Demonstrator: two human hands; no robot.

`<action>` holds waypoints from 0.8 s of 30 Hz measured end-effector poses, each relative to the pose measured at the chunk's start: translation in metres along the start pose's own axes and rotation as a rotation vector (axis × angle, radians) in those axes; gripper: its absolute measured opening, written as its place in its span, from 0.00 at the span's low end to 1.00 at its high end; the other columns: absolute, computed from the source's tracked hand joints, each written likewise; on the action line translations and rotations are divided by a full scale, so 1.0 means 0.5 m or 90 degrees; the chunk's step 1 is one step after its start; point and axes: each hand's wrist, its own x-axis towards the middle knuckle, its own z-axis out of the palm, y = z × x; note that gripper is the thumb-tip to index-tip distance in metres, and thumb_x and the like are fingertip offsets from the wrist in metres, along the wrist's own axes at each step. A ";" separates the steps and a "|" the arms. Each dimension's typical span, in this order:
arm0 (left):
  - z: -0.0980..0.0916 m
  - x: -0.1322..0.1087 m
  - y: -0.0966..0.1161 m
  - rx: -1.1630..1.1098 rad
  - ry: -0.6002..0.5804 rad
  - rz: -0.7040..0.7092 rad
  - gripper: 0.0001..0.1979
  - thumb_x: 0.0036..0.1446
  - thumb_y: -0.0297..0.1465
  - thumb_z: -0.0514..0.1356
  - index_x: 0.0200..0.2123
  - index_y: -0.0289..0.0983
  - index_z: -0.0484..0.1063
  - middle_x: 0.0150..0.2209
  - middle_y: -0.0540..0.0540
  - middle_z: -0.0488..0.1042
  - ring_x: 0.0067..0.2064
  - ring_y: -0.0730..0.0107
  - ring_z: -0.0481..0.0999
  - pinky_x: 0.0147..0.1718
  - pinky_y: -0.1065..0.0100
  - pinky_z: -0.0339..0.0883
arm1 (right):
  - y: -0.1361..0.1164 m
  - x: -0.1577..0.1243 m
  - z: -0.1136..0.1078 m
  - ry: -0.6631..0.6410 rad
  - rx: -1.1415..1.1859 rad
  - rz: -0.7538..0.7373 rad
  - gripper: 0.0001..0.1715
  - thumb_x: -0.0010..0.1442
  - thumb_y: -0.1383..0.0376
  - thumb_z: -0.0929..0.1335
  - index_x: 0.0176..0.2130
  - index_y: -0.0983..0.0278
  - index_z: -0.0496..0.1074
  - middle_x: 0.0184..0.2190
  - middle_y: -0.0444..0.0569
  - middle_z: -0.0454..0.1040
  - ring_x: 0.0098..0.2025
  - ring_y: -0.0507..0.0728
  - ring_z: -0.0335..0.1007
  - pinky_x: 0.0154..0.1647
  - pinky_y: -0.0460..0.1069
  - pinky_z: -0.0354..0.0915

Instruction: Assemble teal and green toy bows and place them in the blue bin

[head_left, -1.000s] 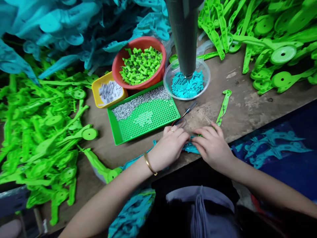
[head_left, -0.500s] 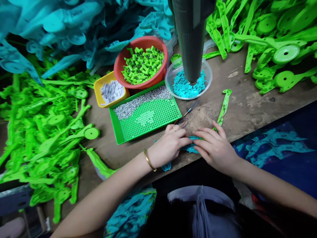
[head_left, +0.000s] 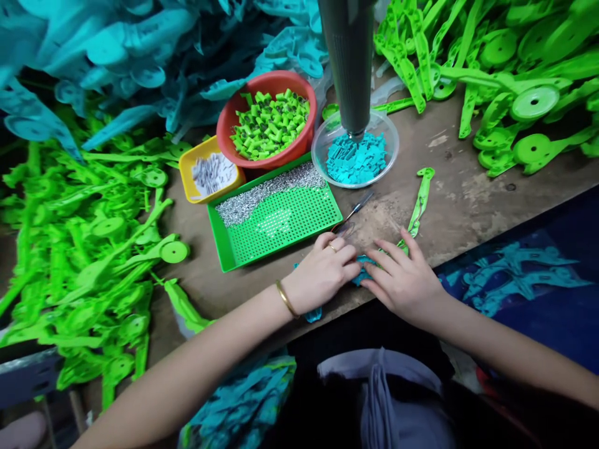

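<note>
My left hand [head_left: 325, 272], with a gold bangle at the wrist, is closed on a blue plastic part [head_left: 362, 269] at the table's front edge. Most of that part is hidden under my fingers. My right hand [head_left: 401, 277] touches the part's right side, its fingers apart and bent over it. Just beyond my right hand lies a long green piece [head_left: 420, 202], its lower end behind my fingers. Thin wires and a dark slim tool [head_left: 360, 204] rest on the table above my left hand.
A green tray [head_left: 276, 227] of metal screws, a red bowl [head_left: 224, 134] of green pieces, a yellow box [head_left: 187, 165] and a clear bowl [head_left: 394, 153] stand ahead. A dark hanging tool [head_left: 349, 68] is above the clear bowl. Green piles [head_left: 93, 249] flank both sides.
The hanging tool has shifted left and up. Both hands have moved slightly, and less of the blue part shows between them.
</note>
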 end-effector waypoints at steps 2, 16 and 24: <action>-0.009 -0.008 0.009 0.020 0.018 -0.024 0.15 0.64 0.28 0.47 0.45 0.39 0.73 0.41 0.43 0.71 0.44 0.61 0.64 0.50 0.53 0.53 | 0.011 -0.002 -0.020 0.004 0.036 0.005 0.14 0.62 0.61 0.63 0.43 0.65 0.73 0.48 0.52 0.74 0.54 0.61 0.66 0.63 0.65 0.46; 0.037 0.122 0.122 -0.130 0.238 -0.228 0.14 0.62 0.29 0.51 0.48 0.31 0.68 0.46 0.38 0.71 0.46 0.59 0.69 0.47 0.58 0.65 | 0.160 -0.039 -0.021 0.147 0.112 0.177 0.07 0.61 0.65 0.65 0.39 0.61 0.73 0.32 0.45 0.74 0.37 0.52 0.70 0.45 0.51 0.58; 0.082 0.145 0.130 -0.097 0.288 -0.226 0.13 0.62 0.25 0.49 0.47 0.32 0.67 0.45 0.38 0.72 0.45 0.61 0.70 0.46 0.59 0.68 | 0.155 -0.026 -0.019 0.130 0.073 0.187 0.05 0.60 0.66 0.64 0.34 0.64 0.70 0.30 0.46 0.73 0.35 0.53 0.68 0.43 0.50 0.57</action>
